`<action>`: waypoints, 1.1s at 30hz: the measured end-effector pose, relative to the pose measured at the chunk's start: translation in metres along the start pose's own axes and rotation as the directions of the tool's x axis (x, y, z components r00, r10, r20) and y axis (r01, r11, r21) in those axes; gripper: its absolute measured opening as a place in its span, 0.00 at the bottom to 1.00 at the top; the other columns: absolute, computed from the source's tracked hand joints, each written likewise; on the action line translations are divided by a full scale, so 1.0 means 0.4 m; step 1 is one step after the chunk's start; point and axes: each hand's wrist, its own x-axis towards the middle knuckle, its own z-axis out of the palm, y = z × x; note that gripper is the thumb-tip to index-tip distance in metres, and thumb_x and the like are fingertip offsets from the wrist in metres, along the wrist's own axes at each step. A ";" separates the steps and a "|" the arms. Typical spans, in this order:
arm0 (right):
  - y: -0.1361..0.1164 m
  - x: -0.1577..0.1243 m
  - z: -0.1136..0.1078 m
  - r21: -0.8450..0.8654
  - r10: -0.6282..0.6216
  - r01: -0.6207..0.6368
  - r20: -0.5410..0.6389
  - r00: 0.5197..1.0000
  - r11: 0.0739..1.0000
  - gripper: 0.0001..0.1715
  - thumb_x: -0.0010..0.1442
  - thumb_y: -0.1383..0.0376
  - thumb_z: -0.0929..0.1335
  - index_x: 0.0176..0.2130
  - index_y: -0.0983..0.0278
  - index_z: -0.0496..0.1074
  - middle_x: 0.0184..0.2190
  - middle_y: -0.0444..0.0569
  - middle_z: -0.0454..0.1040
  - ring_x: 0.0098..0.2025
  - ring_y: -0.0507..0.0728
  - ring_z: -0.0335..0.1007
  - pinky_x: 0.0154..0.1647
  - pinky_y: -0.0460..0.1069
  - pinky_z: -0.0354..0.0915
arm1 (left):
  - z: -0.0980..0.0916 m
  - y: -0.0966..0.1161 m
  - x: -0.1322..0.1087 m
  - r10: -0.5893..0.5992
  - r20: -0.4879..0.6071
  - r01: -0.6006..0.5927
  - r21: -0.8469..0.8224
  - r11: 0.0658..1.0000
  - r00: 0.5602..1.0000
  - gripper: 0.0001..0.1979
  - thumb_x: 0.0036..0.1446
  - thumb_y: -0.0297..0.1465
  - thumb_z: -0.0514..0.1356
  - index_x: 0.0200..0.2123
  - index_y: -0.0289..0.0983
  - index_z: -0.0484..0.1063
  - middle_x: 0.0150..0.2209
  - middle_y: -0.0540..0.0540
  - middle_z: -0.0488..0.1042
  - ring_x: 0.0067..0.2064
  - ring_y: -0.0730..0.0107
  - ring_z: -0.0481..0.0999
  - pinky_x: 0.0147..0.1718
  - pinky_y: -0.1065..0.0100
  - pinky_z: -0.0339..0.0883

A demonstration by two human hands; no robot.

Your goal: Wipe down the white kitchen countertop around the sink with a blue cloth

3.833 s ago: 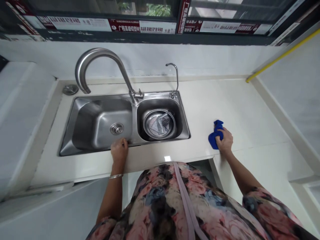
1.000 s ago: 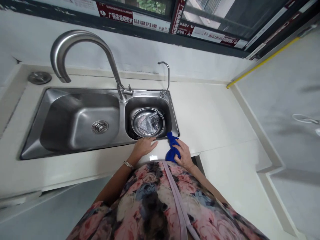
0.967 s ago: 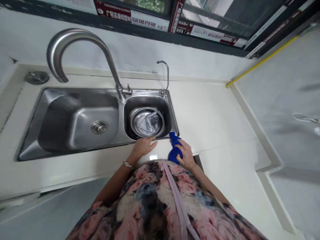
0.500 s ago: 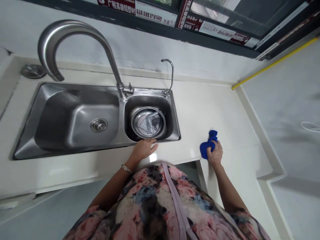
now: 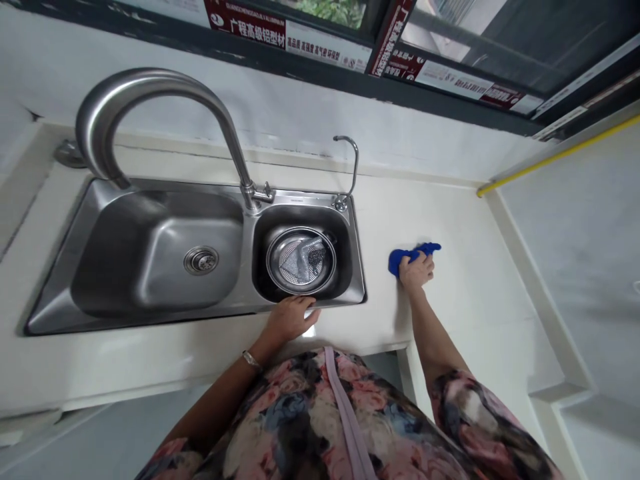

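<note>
Pressed against the white countertop [image 5: 440,313], right of the sink, is a bunched blue cloth [image 5: 397,261]. My right hand [image 5: 417,270] grips it from the near side, fingers curled over the fabric. My left hand [image 5: 291,319] lies on the front rim of the smaller basin, fingers stretched out and holding nothing. Just beyond those fingers, a round metal colander [image 5: 280,288] sits inside the small basin. Within it lies a crumpled, shiny clear-and-grey item [image 5: 304,260] whose kind I cannot make out.
The double steel sink [image 5: 247,267] fills the left side, with a large curved faucet [image 5: 227,127] and a thin small tap [image 5: 356,160] behind it. A yellow pipe [image 5: 560,155] runs along the right wall. The window frame [image 5: 360,63] spans the back.
My right hand has moved the cloth forward and slightly left across the counter. My left hand stays at the sink rim. The camera view has shifted slightly.
</note>
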 end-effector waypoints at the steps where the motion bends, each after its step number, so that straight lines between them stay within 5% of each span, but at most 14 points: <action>1: -0.042 0.005 0.011 0.016 -0.039 0.039 0.032 0.999 0.999 0.31 0.62 0.58 0.63 0.61 0.65 0.70 0.69 0.69 0.64 0.68 0.76 0.59 0.65 0.77 0.59 | 0.000 0.000 0.000 -0.004 0.000 0.004 -0.003 1.000 1.000 0.16 0.71 0.39 0.58 0.52 0.38 0.79 0.47 0.40 0.85 0.50 0.55 0.83 0.53 0.57 0.74; 8: -0.319 -0.044 0.069 0.128 -0.409 0.390 0.192 0.892 0.912 0.34 0.63 0.57 0.62 0.65 0.66 0.68 0.74 0.65 0.60 0.73 0.72 0.54 0.71 0.71 0.56 | -0.002 0.005 0.004 -0.047 0.032 0.047 0.001 0.999 0.998 0.15 0.70 0.40 0.59 0.49 0.39 0.80 0.46 0.39 0.85 0.50 0.54 0.83 0.53 0.56 0.75; 13: -0.360 -0.106 0.047 0.201 -0.649 0.617 0.258 0.716 0.761 0.37 0.57 0.58 0.68 0.64 0.64 0.69 0.76 0.61 0.57 0.75 0.73 0.50 0.72 0.69 0.55 | -0.005 0.009 0.005 -0.108 0.055 0.107 0.026 0.994 0.993 0.17 0.70 0.42 0.59 0.51 0.39 0.81 0.49 0.39 0.85 0.53 0.53 0.84 0.55 0.56 0.75; 23: -0.137 -0.244 -0.056 0.347 -0.801 0.729 0.144 0.581 0.590 0.26 0.61 0.57 0.66 0.57 0.61 0.74 0.69 0.57 0.66 0.72 0.69 0.59 0.72 0.65 0.59 | -0.008 0.011 -0.002 -0.131 -0.002 0.131 0.063 0.989 0.991 0.19 0.70 0.45 0.57 0.51 0.41 0.83 0.48 0.40 0.86 0.49 0.54 0.85 0.51 0.59 0.75; 29: 0.020 -0.316 -0.106 0.439 -0.745 0.656 0.049 0.665 0.614 0.26 0.64 0.59 0.64 0.59 0.60 0.72 0.66 0.57 0.69 0.69 0.68 0.64 0.71 0.67 0.64 | 0.012 -0.010 -0.003 -0.013 -0.069 0.017 0.062 0.998 0.998 0.18 0.71 0.41 0.58 0.51 0.38 0.83 0.51 0.38 0.85 0.55 0.52 0.83 0.57 0.55 0.75; 33: 0.170 -0.306 -0.136 0.447 -0.693 0.598 0.071 0.717 0.665 0.26 0.64 0.58 0.64 0.59 0.60 0.73 0.66 0.57 0.69 0.68 0.70 0.66 0.70 0.70 0.64 | 0.007 -0.070 -0.038 0.130 -0.231 -0.118 0.066 0.991 0.964 0.17 0.71 0.35 0.57 0.53 0.36 0.82 0.57 0.38 0.82 0.63 0.52 0.77 0.67 0.49 0.68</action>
